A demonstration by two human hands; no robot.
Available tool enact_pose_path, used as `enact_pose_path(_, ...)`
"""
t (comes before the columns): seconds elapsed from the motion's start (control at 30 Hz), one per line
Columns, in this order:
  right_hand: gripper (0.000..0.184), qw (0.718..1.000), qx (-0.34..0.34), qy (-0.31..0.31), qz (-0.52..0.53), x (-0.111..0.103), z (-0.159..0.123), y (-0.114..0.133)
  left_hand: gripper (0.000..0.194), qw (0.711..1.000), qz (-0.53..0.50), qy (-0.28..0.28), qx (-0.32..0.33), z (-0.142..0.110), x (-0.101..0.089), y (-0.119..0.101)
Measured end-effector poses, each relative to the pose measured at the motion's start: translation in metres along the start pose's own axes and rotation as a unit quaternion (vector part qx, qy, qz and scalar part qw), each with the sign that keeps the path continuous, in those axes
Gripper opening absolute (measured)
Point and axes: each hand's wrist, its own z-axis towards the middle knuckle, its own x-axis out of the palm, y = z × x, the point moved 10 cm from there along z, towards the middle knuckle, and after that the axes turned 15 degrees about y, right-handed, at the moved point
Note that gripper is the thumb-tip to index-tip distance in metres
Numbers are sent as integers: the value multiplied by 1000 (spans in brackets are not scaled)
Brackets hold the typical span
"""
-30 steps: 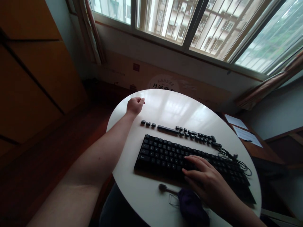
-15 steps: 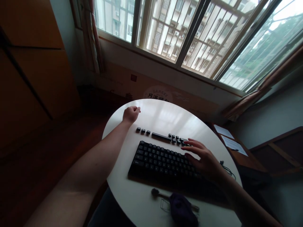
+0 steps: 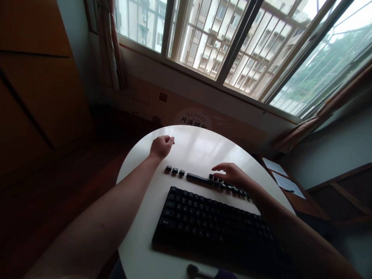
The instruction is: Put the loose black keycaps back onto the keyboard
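Note:
A black keyboard [image 3: 209, 223] lies on a round white table [image 3: 197, 149]. Behind it runs a row of loose black keycaps [image 3: 174, 170], with a long black spacebar cap [image 3: 199, 178] in the middle. My right hand [image 3: 231, 175] reaches over the keyboard and hovers on the keycaps just right of the spacebar cap, fingers curled down; whether it grips a cap is hidden. My left hand [image 3: 161, 146] rests on the table at the far left edge, curled into a loose fist with nothing visible in it.
A small dark tool [image 3: 193, 270] lies at the table's near edge. Papers [image 3: 280, 174] sit on a low wooden surface at the right. A barred window [image 3: 232, 46] runs behind, a wooden cabinet [image 3: 31, 77] stands at the left.
My right hand has moved from the keyboard's lower right keys up and left to the loose keycaps behind it. The view has tilted up. The left hand has stayed put.

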Motion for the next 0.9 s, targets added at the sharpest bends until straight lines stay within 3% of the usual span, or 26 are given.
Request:
enact_pose_path(0.3,21,999,25,18,-18,11,10,4,33,1000,-4,2,1,0,1,0)
enact_pose_path(0.47,19,999,16,-33,-27,-7,-2,23,33,1000,-2,-3,-3,0,-3,2)
enact_pose_path(0.57,21,997,-4,-77,-20,-24,-34,40,33,1000,1,-7,-1,-1,-5,2)
enact_pose_path(0.67,23,993,-45,-105,6,-32,-85,56,34,1000,4,-6,0,-1,-5,1)
enact_pose_path(0.8,21,994,-33,-105,27,-15,-151,57,33,1000,8,-5,-2,0,-3,-1)
enact_pose_path(0.9,21,990,-15,-128,49,5,-183,48,33,1000,8,-9,-4,1,-2,-1)
